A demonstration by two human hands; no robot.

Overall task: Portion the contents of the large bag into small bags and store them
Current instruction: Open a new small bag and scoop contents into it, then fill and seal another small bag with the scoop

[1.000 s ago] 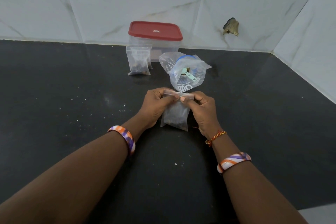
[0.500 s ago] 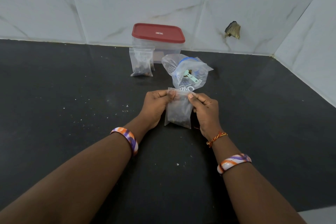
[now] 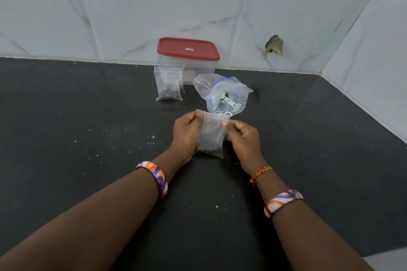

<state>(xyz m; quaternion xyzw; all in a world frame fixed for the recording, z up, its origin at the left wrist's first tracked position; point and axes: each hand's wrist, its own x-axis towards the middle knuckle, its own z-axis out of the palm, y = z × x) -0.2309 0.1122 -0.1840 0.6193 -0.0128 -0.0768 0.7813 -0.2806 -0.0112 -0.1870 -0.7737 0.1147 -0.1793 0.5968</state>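
A small clear bag (image 3: pixel 211 136) with dark contents stands upright on the black counter between my hands. My left hand (image 3: pixel 186 133) pinches its top left corner and my right hand (image 3: pixel 243 138) pinches its top right corner. Just behind it sits the large clear bag (image 3: pixel 224 94), open at the top, with a pale green scoop (image 3: pixel 230 101) inside. Another filled small bag (image 3: pixel 169 83) leans against a clear container with a red lid (image 3: pixel 188 49) at the back wall.
The black counter (image 3: pixel 88 138) carries scattered white crumbs to the left of my hands. White tiled walls close the back and right sides, with a broken hole (image 3: pixel 274 45) in the back wall. A pale edge shows at the bottom right corner.
Both hands have kept pinching the top of the small bag, which now stands more upright with its top edge farther from me. The camera has tilted slightly.
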